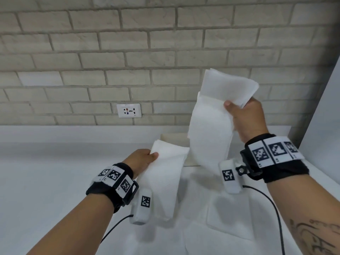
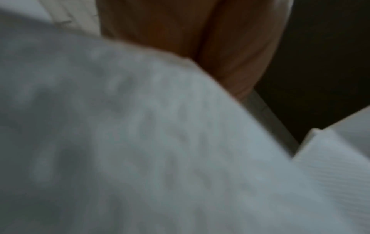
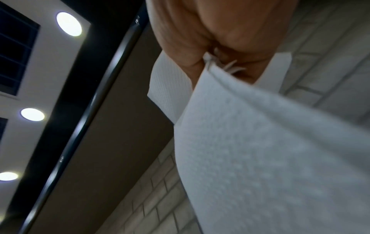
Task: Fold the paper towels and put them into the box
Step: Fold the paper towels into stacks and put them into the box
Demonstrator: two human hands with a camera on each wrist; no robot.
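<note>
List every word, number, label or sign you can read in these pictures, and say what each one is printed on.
No text can be read for certain.
Wall socket plate: small print along its top and bottom edges, too blurred to read.
Left wristband: black-and-white square code markers with tiny blurred characters beside them.
Right wristband: the same, unreadable.
Paper towels: embossed texture only, no print.

Head view looks down; wrist views close, sharing paper towel point(image 1: 209, 137).
</note>
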